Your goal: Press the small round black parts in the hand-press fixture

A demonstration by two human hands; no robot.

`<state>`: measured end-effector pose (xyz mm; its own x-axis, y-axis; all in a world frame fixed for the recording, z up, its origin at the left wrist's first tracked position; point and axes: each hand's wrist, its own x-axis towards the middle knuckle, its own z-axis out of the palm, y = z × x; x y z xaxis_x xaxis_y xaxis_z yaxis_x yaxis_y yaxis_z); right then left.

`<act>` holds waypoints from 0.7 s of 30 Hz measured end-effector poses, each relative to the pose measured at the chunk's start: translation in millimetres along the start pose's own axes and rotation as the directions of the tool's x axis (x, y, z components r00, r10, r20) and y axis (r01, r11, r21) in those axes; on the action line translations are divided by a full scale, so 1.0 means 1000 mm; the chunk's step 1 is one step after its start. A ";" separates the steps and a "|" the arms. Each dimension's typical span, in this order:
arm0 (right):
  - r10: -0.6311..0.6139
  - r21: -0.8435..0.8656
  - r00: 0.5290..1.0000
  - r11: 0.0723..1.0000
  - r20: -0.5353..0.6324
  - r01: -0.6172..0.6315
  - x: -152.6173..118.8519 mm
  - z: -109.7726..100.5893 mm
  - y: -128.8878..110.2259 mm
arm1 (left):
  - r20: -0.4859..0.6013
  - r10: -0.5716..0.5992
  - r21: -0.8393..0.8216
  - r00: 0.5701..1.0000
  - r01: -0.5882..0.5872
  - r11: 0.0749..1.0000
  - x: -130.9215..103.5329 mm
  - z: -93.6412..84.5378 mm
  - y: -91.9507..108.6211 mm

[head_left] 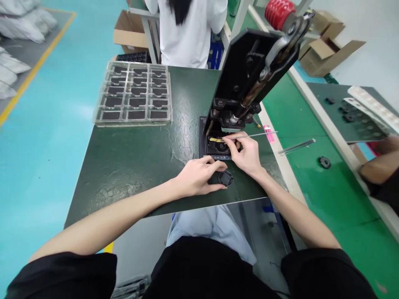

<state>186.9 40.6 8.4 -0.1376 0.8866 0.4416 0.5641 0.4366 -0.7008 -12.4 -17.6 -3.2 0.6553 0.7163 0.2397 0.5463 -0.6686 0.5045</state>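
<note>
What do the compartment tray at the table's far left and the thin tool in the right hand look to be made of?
The clear compartment tray looks like thin moulded plastic: see-through, glossy, with glints on its ridges. The thin silvery tweezers in the right hand look like bare metal, judging by the pale shine, though they are too small to be sure.

The person wears a black short-sleeved top, its sleeves ending above the elbows at the frame's lower corners; both forearms, the left hand and the right hand are bare, ungloved, without rings or watch.
</note>
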 end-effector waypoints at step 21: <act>0.284 0.262 0.956 0.930 -0.073 -0.257 -0.068 -0.043 0.014 | 0.018 0.064 0.007 0.998 -0.064 0.998 0.007 0.021 0.031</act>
<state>239.2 -20.2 -6.9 0.0881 0.9606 0.2637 0.3472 0.2185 -0.9120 20.1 -36.9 -3.2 0.6983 0.6683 0.2564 0.5069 -0.7146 0.4820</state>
